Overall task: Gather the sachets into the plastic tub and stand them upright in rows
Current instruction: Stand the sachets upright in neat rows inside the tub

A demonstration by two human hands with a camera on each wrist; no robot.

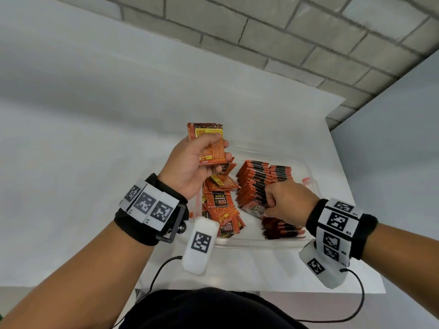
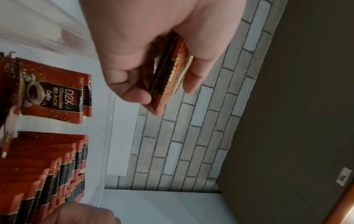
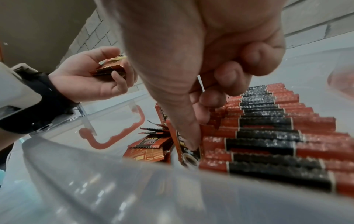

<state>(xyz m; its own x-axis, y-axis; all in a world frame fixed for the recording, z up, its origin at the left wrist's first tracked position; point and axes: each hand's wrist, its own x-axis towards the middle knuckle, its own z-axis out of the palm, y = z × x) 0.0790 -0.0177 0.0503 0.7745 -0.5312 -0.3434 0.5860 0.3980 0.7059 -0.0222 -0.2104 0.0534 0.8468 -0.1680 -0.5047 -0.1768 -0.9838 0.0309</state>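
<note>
Head view: small stack of sachets [image 1: 209, 143] held in curled left hand [image 1: 192, 167] above plastic tub [image 1: 259, 243], likely as feed supply. Single sachet [image 3: 188, 149] pinched by right hand [image 1: 288, 201], seated against upright rows [image 1: 259, 181]. Loose sachets [image 1: 221, 207] below left hand, unsorted.

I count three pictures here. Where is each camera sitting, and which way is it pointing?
Head: worn on the head, looking down at the clear tub on the white table; both forearms and wristbands show.
Left wrist: looks along the left hand, which holds a small stack of sachets above the tub, brick wall behind.
Right wrist: looks along the right hand, whose thumb and fingers pinch a sachet at the standing rows.
Shared: the right wrist view also shows the left hand with its stack.
</note>
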